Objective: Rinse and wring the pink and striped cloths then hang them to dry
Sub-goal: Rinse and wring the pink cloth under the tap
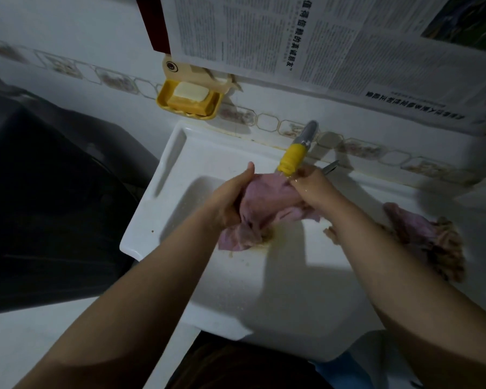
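A wet pink cloth [264,203] is bunched over the white sink basin [180,209], right under the tap's yellow nozzle [291,159]. My left hand [230,195] grips its left end, thumb pointing up. My right hand [312,186] grips its right end close to the nozzle. The cloth's lower part hangs down into the basin. A second cloth [429,240], pink with a brownish striped part, lies crumpled on the sink's right ledge beside my right forearm.
A yellow soap dish [163,101] with two soap bars hangs on the tiled wall above the sink. Newspaper sheets [348,46] cover the wall above. A dark appliance [48,192] stands to the left of the sink.
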Demonstrator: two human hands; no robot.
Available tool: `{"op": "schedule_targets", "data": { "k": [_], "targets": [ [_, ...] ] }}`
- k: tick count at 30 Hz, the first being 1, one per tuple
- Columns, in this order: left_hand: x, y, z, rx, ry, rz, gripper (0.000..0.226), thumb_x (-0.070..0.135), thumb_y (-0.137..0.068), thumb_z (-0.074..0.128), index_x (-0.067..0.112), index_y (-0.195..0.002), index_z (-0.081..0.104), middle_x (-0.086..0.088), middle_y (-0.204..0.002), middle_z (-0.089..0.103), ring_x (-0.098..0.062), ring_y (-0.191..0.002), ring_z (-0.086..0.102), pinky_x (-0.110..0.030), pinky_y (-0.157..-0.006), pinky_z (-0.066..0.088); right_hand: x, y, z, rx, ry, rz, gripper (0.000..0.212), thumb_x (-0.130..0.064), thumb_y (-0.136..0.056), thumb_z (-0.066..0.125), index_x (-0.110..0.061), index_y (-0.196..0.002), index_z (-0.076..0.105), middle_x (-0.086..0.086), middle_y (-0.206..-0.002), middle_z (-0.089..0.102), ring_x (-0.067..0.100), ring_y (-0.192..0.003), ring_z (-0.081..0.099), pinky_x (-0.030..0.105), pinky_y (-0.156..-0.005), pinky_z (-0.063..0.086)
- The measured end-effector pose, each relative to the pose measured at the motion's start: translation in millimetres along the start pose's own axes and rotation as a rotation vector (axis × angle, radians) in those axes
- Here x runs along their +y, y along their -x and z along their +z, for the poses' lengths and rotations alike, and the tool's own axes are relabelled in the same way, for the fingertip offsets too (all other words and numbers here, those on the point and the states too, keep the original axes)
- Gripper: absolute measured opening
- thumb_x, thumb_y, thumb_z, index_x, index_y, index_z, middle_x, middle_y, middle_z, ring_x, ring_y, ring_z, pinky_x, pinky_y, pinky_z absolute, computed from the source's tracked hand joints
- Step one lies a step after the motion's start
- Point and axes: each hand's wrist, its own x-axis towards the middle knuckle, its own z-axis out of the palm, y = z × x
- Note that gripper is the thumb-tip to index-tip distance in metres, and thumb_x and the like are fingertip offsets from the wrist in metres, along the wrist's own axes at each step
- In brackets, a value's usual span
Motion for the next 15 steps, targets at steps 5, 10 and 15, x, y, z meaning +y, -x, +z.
{"op": "schedule_targets", "data": {
  "k": [5, 10, 15],
  "targets": [
    [4.9, 0.8, -30.9, -0.041, -0.298, 0.123, 0.043, 0.02, -0.097, 0.051, -0.01, -0.127, 0.049, -0.031, -0.12, 0.058, -0.041, -0.111, 0.058, -0.044, -0.096, 0.05, 13.6, -7.5, -11.3, -0.143, 0.046, -0.064, 0.013, -0.018, -0.093, 0.057, -0.021, -0.083, 0.065, 0.006, -0.08, 0.068, 0.023, -0.073, 0.066, 0.038, -0.068, 0.053],
    [-3.4, -13.1, -13.3, 0.432, -0.787, 0.345, 0.024, 0.028, -0.094, 0.056, 0.005, -0.092, 0.06, -0.007, -0.081, 0.062, -0.021, -0.078, 0.057, -0.032, -0.071, 0.047, 11.7, -9.0, 2.2, 0.059, -0.012, -0.044, 0.019, -0.022, -0.095, 0.049, -0.02, -0.082, 0.063, 0.014, -0.086, 0.068, 0.026, -0.068, 0.063, 0.033, -0.06, 0.05],
    [-12.6, -5.6, 40.0, 0.412, -0.264, 0.193, 0.035, 0.029, -0.1, 0.045, 0.003, -0.08, 0.058, -0.015, -0.065, 0.059, -0.019, -0.046, 0.062, -0.02, -0.041, 0.046, 7.7, 0.8, 50.4, 0.237, 0.101, -0.142, 0.042, -0.043, -0.094, 0.05, -0.017, -0.063, 0.06, 0.007, -0.061, 0.062, 0.023, -0.063, 0.061, 0.029, -0.061, 0.046]
  ]
}}
